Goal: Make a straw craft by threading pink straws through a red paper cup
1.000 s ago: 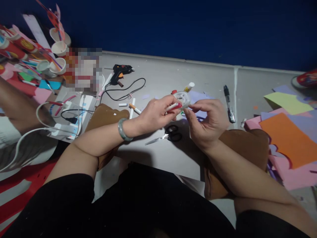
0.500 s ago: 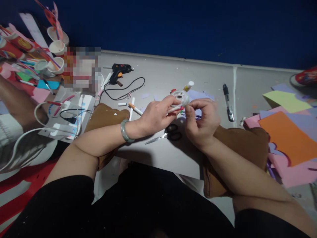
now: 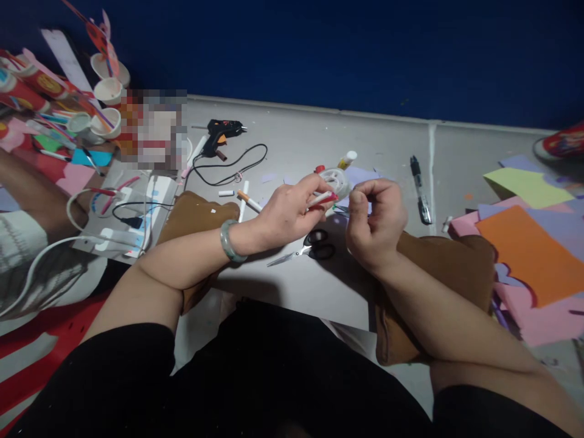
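- Watching from my end, nearest first: brown cushions prop both forearms, left [image 3: 196, 213] and right [image 3: 438, 261], limiting how low they can drop.
- Just ahead, the scissors [image 3: 304, 249] lie spread on the counter [image 3: 292, 131], beneath the gap between the hands; a careless dip could meet a blade.
- Here's the action: the left hand [image 3: 287, 210] grips the clear roll [image 3: 340, 176] out at its fingertips, with a white pen [image 3: 320, 199] tucked in the same grasp. Crowded, I'd say; the roll could twist loose, or the pen's pink tip mark something.
- Right hand [image 3: 378, 222]: curled, thumb and forefinger together just beside the roll. I can't tell whether anything thin sits between them; if so, a hard tug might tear it.
- Beyond the roll, a glue stick [image 3: 348, 159] stands close enough to get knocked over.
- The black pen [image 3: 420, 191] lies out right, well apart.
- Farthest, the glue gun [image 3: 220, 134] trails its looped cable [image 3: 219, 184], a possible snag for a leftward reach.
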Available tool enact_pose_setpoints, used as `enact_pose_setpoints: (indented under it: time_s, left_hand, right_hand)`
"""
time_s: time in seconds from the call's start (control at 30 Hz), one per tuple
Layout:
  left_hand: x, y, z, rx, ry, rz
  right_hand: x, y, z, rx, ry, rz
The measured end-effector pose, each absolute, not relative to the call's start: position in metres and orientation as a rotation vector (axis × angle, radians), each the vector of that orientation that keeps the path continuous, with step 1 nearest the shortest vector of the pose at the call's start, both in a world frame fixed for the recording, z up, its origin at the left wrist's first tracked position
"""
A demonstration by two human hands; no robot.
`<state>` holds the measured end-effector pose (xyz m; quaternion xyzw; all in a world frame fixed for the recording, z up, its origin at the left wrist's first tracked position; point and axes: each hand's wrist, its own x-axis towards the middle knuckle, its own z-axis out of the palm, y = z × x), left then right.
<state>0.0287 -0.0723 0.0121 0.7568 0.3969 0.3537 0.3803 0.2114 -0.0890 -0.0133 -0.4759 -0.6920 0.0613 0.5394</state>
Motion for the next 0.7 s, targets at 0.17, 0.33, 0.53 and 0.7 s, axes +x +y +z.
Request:
enact_pose_setpoints:
  time_s: [0.17, 0.33, 0.53, 0.7]
  left_hand:
    - [0.029, -0.071, 0.014, 1.859, 0.993, 0.894]
    - [0.028, -0.069, 0.012, 1.859, 1.004, 0.921]
    - [0.027, -0.066, 0.015, 1.881, 1.004, 0.864]
    - [0.02, -0.06, 0.027, 1.911, 0.917, 0.8]
  right_hand:
    - [0.211, -0.087, -0.013, -1.05, -1.548, 0.37]
    - [0.212, -0.086, -0.011, -1.009, -1.596, 0.357]
    - [0.213, -0.082, -0.01, -1.026, -1.63, 0.295]
    - [0.222, -0.078, 0.001, -1.0, -1.607, 0.336]
